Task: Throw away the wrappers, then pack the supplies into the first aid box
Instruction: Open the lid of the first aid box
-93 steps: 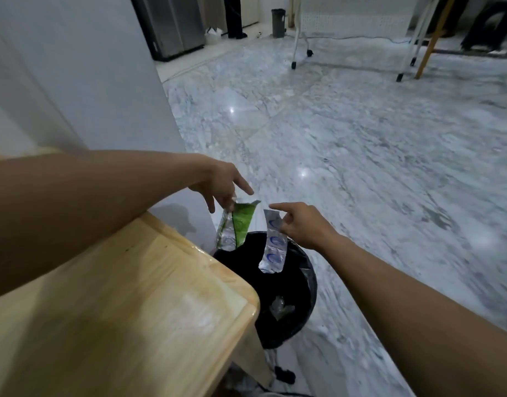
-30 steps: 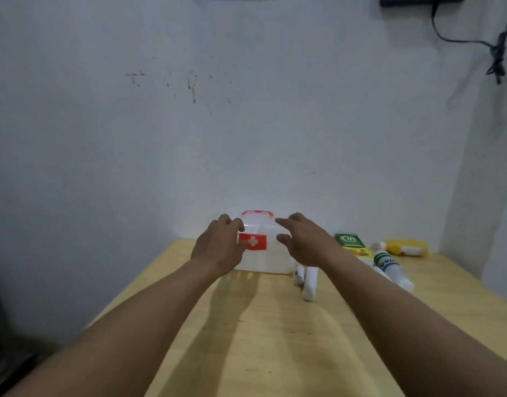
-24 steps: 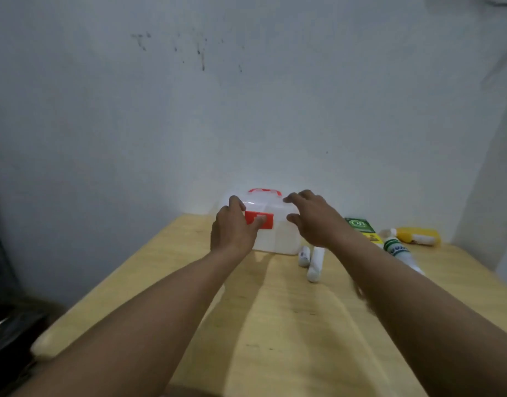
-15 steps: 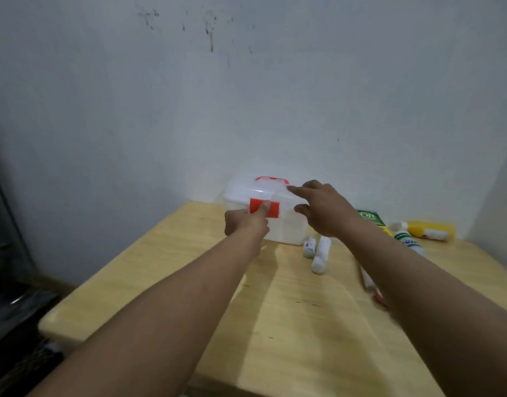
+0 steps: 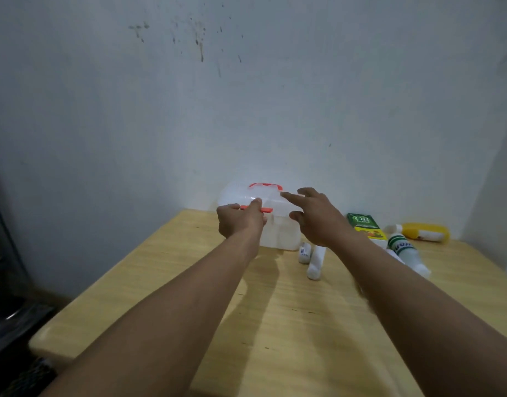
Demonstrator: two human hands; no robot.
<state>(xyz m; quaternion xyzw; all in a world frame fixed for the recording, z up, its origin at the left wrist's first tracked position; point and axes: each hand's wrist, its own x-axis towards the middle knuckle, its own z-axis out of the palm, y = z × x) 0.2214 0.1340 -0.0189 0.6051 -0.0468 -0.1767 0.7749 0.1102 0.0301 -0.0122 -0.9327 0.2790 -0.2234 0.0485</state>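
A translucent white first aid box (image 5: 281,233) with a red handle stands at the table's far edge against the wall. My left hand (image 5: 241,222) grips its red front latch, which is flipped up, and the lid looks slightly raised. My right hand (image 5: 315,216) hovers over the lid's right side with fingers spread, holding nothing. To the right lie two white rolls (image 5: 314,260), a green box (image 5: 364,226), a white bottle with green stripes (image 5: 405,253) and a yellow tube (image 5: 425,232).
The light wooden table (image 5: 275,325) stands in a corner, with a white wall behind and to the right. Dark objects sit on the floor at the lower left (image 5: 9,325).
Earlier both hands dropped wrappers into a black bin. Since then I turned to the table, my left hand took the box's red latch and flipped it up; my right hand moved onto the lid.
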